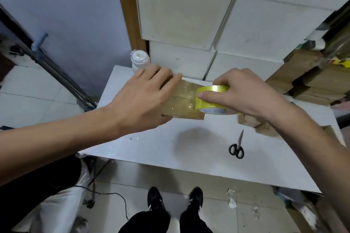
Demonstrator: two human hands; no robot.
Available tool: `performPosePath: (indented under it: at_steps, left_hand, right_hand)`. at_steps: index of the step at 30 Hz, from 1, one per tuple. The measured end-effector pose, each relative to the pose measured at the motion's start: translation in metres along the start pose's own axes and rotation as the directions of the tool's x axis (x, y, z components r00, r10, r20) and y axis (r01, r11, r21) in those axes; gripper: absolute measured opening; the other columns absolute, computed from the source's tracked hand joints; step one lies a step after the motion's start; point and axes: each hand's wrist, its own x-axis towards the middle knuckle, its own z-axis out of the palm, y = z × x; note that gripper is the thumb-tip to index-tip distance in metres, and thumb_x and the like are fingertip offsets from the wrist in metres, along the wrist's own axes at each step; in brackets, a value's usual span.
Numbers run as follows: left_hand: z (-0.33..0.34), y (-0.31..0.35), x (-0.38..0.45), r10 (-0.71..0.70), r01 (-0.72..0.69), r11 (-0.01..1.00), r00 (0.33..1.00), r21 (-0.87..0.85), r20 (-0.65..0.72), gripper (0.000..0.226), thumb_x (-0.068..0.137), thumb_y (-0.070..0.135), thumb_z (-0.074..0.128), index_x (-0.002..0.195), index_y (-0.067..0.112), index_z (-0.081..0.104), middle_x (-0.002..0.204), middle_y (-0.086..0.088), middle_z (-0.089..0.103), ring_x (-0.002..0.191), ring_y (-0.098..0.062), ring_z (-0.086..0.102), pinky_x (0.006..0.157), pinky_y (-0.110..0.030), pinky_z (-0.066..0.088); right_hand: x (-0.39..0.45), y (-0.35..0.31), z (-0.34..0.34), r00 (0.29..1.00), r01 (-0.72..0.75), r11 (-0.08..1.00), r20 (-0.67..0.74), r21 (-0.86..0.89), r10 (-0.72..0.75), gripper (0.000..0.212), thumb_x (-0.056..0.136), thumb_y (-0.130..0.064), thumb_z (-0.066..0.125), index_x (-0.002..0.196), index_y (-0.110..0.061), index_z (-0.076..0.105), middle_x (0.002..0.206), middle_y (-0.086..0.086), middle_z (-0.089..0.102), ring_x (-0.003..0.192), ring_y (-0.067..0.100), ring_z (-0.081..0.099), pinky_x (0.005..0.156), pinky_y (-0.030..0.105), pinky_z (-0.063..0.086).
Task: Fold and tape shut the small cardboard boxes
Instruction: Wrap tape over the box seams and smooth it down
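Note:
A small brown cardboard box (184, 103) sits on the white table (170, 147), its top shiny with clear tape. My left hand (145, 98) lies flat over the box's left side, pressing it down. My right hand (242, 92) grips a yellow tape roll (210, 101) at the box's right end, thumb on the roll's front face. A strip of tape runs from the roll across the box top. More brown cardboard pieces (253, 122) lie under my right forearm.
Black-handled scissors (237, 147) lie on the table to the right of centre. A white jar (139, 60) stands at the table's far left corner. White cartons (208, 21) are stacked behind, brown boxes (312, 81) at the right. My feet (174, 200) stand below.

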Motion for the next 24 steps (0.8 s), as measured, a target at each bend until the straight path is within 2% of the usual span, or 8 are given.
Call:
performPosePath:
  at_steps: [2, 4, 8, 11, 14, 16, 20, 24]
  left_hand:
    - [-0.033, -0.007, 0.004, -0.048, 0.049, 0.999, 0.998, 0.023, -0.032, 0.093, 0.074, 0.053, 0.076, 0.149, 0.009, 0.045, 0.131, -0.01, 0.054, 0.112, -0.034, 0.047, 0.091, -0.048, 0.044]
    - [-0.061, -0.009, 0.006, -0.063, 0.066, 0.997, 0.996, 0.047, -0.064, 0.094, 0.073, 0.053, 0.077, 0.15, 0.01, 0.043, 0.134, -0.011, 0.052, 0.114, -0.035, 0.045, 0.091, -0.051, 0.046]
    - [-0.1, 0.001, 0.005, -0.104, 0.097, 0.993, 0.987, -0.064, -0.123, 0.095, 0.077, 0.065, 0.066, 0.153, 0.013, 0.042, 0.131, -0.008, 0.052, 0.113, -0.03, 0.045, 0.093, -0.05, 0.05]
    - [-0.126, 0.001, 0.002, -0.136, 0.118, 0.986, 0.978, -0.119, -0.158, 0.097, 0.08, 0.066, 0.07, 0.156, 0.015, 0.04, 0.133, -0.005, 0.05, 0.114, -0.024, 0.043, 0.096, -0.045, 0.05]
    - [-0.154, 0.003, -0.001, -0.179, 0.136, 0.965, 0.966, -0.223, -0.187, 0.105, 0.074, 0.074, 0.069, 0.157, 0.018, 0.039, 0.132, 0.002, 0.048, 0.117, -0.016, 0.041, 0.098, -0.039, 0.047]
    - [-0.168, 0.01, -0.002, -0.165, 0.115, 0.965, 0.964, -0.234, -0.208, 0.105, 0.071, 0.074, 0.065, 0.158, 0.02, 0.039, 0.13, 0.005, 0.047, 0.118, -0.015, 0.04, 0.098, -0.035, 0.044]
    - [-0.183, 0.027, 0.0, -0.144, 0.088, 0.974, 0.952, -0.209, -0.269, 0.105, 0.07, 0.073, 0.065, 0.158, 0.022, 0.037, 0.129, 0.007, 0.047, 0.113, -0.013, 0.038, 0.095, -0.034, 0.046]
    - [-0.184, 0.036, 0.001, -0.151, 0.096, 0.977, 0.942, -0.192, -0.3, 0.104, 0.073, 0.074, 0.066, 0.159, 0.023, 0.036, 0.128, 0.008, 0.047, 0.11, -0.016, 0.039, 0.093, -0.035, 0.048]
  right_hand:
    - [-0.004, -0.005, -0.023, 0.995, 0.001, 0.99, -0.099, -0.142, -0.015, 0.06, 0.084, -0.077, 0.057, 0.056, -0.025, 0.046, 0.059, -0.001, 0.045, 0.075, 0.029, 0.049, 0.064, 0.037, 0.03]
    - [-0.009, -0.007, -0.041, 0.99, -0.01, 0.986, -0.14, -0.165, -0.013, 0.06, 0.081, -0.085, 0.052, 0.059, -0.031, 0.042, 0.062, -0.005, 0.044, 0.082, 0.029, 0.05, 0.068, 0.037, 0.032]
    - [-0.022, -0.014, -0.071, 0.977, 0.018, 0.987, -0.205, -0.159, -0.051, 0.069, 0.077, -0.09, 0.05, 0.056, -0.024, 0.045, 0.056, -0.001, 0.043, 0.073, 0.026, 0.051, 0.061, 0.038, 0.03]
    - [-0.04, -0.008, -0.113, 0.981, 0.11, 0.994, -0.162, 0.022, -0.105, 0.081, 0.075, -0.092, 0.05, 0.067, -0.012, 0.057, 0.057, 0.002, 0.044, 0.058, 0.015, 0.046, 0.058, 0.037, 0.031]
    - [-0.07, -0.009, -0.161, 0.973, 0.229, 0.91, -0.086, 0.345, -0.212, 0.048, 0.086, -0.065, 0.069, 0.071, -0.02, 0.062, 0.065, -0.005, 0.043, 0.061, 0.009, 0.042, 0.059, 0.031, 0.031]
    - [-0.084, -0.014, -0.18, 0.975, 0.222, 0.894, -0.085, 0.388, -0.206, 0.037, 0.087, -0.05, 0.077, 0.068, -0.022, 0.062, 0.062, -0.007, 0.042, 0.056, 0.006, 0.041, 0.049, 0.018, 0.032]
    - [-0.1, -0.024, -0.201, 0.981, 0.178, 0.932, -0.126, 0.314, -0.145, 0.029, 0.083, -0.044, 0.076, 0.067, -0.022, 0.065, 0.054, -0.009, 0.041, 0.045, 0.004, 0.038, 0.04, 0.014, 0.03]
    - [-0.114, -0.027, -0.222, 0.958, 0.203, 0.977, -0.222, 0.068, -0.183, 0.042, 0.08, -0.053, 0.077, 0.075, -0.013, 0.066, 0.057, -0.001, 0.045, 0.049, 0.012, 0.041, 0.046, 0.028, 0.036]
